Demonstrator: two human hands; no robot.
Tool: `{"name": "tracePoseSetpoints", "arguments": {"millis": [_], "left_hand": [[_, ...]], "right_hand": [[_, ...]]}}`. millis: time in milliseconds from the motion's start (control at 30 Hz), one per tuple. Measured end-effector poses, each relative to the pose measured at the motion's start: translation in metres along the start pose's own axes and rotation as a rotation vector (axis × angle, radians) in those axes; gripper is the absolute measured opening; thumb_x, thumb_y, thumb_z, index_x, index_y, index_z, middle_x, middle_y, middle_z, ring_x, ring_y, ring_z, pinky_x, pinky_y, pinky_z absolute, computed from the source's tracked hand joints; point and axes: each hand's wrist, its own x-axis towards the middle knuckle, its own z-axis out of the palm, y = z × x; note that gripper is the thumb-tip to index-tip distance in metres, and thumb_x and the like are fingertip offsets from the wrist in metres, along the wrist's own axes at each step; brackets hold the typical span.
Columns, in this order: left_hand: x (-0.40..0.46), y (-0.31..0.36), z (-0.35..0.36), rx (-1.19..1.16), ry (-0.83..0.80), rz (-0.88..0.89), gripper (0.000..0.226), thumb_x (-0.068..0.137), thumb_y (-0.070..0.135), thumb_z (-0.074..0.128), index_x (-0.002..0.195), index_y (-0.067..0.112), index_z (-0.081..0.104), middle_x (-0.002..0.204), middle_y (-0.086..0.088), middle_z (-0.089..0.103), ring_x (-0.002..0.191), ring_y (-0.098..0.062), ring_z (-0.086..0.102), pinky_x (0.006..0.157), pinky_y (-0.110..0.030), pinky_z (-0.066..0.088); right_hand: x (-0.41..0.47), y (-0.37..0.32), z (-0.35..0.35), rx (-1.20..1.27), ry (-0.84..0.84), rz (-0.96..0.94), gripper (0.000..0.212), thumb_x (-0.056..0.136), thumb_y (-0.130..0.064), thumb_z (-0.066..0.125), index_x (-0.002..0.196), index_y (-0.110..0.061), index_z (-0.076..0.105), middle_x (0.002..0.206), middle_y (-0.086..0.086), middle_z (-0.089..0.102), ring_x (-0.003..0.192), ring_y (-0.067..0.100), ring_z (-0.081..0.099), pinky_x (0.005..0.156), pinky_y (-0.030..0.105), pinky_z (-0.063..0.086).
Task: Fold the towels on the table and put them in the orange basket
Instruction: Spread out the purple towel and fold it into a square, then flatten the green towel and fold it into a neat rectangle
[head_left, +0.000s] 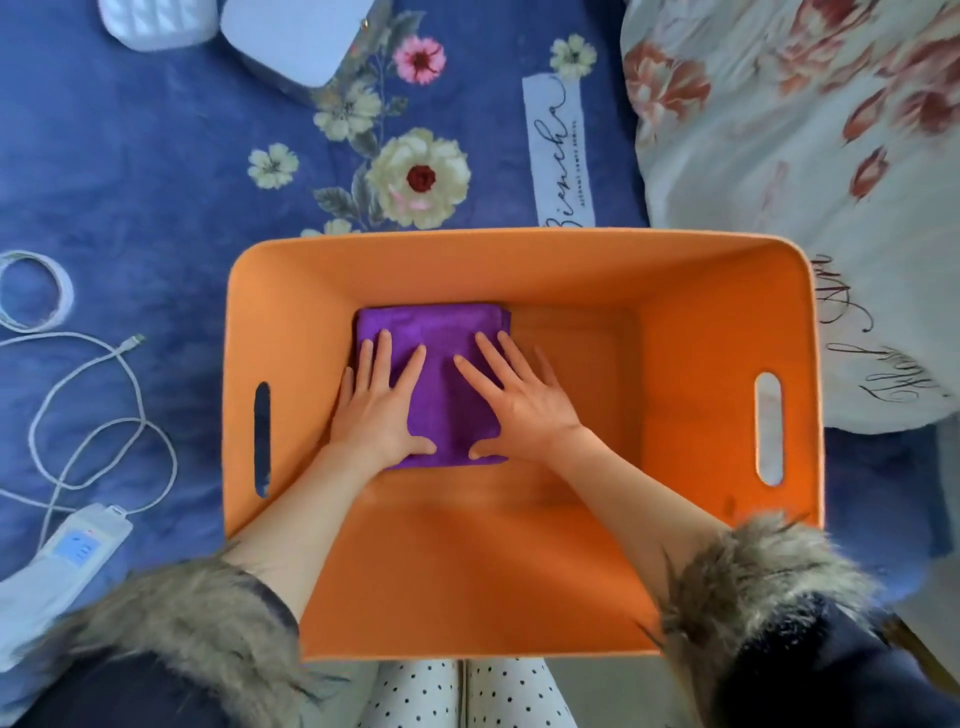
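A folded purple towel (434, 384) is pressed flat — left hand (376, 410), right hand (519, 400), fingers straight — against the basket (727, 364) floor's far-left corner.

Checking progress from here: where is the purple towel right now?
In the head view, the folded purple towel lies on the floor of the orange basket, in its far left part, with both hands, left and right, pressed flat on it.

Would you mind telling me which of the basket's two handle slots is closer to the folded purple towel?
The left slot: the purple towel lies toward that wall; the right slot is far off.
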Motion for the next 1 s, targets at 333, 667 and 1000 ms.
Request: {"name": "tracePoseSetpoints", "arguments": {"millis": [333,667,1000], "left_hand": [[-0.114,0.051,-0.053,-0.393,0.233,0.219,0.059,0.091,0.03,0.057,0.143,0.015,0.034,0.154,-0.008,0.023,0.144,-0.023,0.012,0.115,-0.034,0.016],[-0.187,0.143,-0.145,-0.195,0.34,0.78,0.046,0.092,0.034,0.051,0.133,0.014,0.049,0.138,-0.007,0.048,0.132,-0.023,0.038,0.11,-0.034,0.028],[-0.278,0.237,-0.115,0.27,0.239,1.376,0.053,0.083,0.043,0.041,0.125,0.015,0.058,0.128,-0.008,0.058,0.123,-0.029,0.05,0.098,-0.042,0.042]], "right_hand": [[-0.153,-0.017,-0.076,0.362,0.241,0.331,0.069,0.091,-0.04,0.053,0.148,-0.024,0.018,0.148,0.002,0.033,0.132,0.026,0.036,0.102,0.039,0.034],[-0.311,-0.039,-0.124,0.322,0.598,0.758,0.06,0.089,-0.046,0.051,0.142,-0.024,0.033,0.137,0.001,0.049,0.123,0.027,0.048,0.097,0.038,0.037],[-0.47,-0.139,-0.039,0.472,0.682,1.417,0.072,0.085,-0.064,0.015,0.147,-0.027,0.022,0.15,-0.002,0.032,0.137,0.016,0.031,0.107,0.032,0.026]]}}
